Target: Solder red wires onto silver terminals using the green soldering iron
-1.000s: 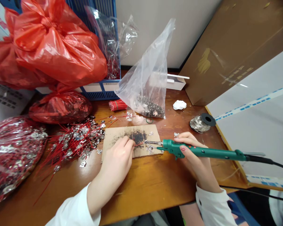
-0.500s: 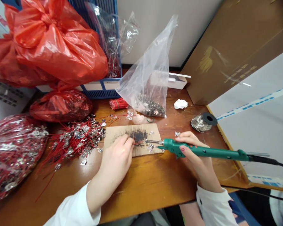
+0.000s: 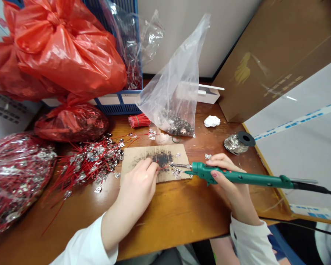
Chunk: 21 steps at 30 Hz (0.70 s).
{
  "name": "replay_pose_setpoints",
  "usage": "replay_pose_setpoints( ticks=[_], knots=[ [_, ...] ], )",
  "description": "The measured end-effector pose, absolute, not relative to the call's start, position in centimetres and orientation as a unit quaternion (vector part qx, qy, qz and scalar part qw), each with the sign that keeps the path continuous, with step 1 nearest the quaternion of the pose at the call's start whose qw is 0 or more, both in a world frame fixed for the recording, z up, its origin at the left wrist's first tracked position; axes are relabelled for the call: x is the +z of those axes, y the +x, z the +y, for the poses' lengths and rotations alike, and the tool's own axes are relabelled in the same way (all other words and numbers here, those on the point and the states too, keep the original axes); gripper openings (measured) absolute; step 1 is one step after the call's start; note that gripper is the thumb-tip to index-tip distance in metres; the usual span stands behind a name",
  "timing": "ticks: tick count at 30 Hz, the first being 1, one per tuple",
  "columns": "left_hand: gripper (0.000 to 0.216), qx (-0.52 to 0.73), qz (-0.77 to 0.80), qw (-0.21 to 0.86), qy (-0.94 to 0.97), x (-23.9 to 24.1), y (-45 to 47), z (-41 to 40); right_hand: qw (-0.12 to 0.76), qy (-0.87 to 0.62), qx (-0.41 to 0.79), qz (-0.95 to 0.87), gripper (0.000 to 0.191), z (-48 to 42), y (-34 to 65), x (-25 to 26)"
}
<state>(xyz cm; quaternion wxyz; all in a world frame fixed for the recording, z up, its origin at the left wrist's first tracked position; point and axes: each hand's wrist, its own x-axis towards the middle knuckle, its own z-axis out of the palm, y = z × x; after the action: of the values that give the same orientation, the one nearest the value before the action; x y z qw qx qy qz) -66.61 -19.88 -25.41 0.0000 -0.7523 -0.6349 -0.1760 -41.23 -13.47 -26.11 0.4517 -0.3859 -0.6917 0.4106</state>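
My right hand (image 3: 228, 178) is closed round a green soldering iron (image 3: 253, 179) with a wire-feed tube under its tip. The tip rests at the end of a thin red wire (image 3: 163, 168), over a scorched piece of cardboard (image 3: 131, 156). My left hand (image 3: 140, 180) lies on the cardboard's left part, its fingers pinched on that wire. Small metal terminals (image 3: 177, 173) lie on the cardboard near the tip. Whether one sits right under the tip is too small to tell.
Left of the cardboard is a heap of red wires with metal terminals (image 3: 91, 158). Red plastic bags (image 3: 68, 48) and a blue crate (image 3: 118, 109) stand behind it. A clear bag of metal parts (image 3: 179, 123), a solder spool (image 3: 238, 142) and a white lump (image 3: 212, 121) are farther back.
Hardly anything differs. Both hands, the soldering iron and the wire keep nearly the same place on the cardboard; the whole view has shifted very slightly.
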Motion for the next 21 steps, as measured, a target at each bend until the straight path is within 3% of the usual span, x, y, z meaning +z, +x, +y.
replay_pose_setpoints(
  ticks=[21],
  knots=[
    [0.015, -0.191, -0.636, 0.005, -0.747, -25.32, -66.59, -19.90, 0.455, -0.389, 0.412, -0.687, 0.017, -13.52, -41.23, -26.12]
  ],
)
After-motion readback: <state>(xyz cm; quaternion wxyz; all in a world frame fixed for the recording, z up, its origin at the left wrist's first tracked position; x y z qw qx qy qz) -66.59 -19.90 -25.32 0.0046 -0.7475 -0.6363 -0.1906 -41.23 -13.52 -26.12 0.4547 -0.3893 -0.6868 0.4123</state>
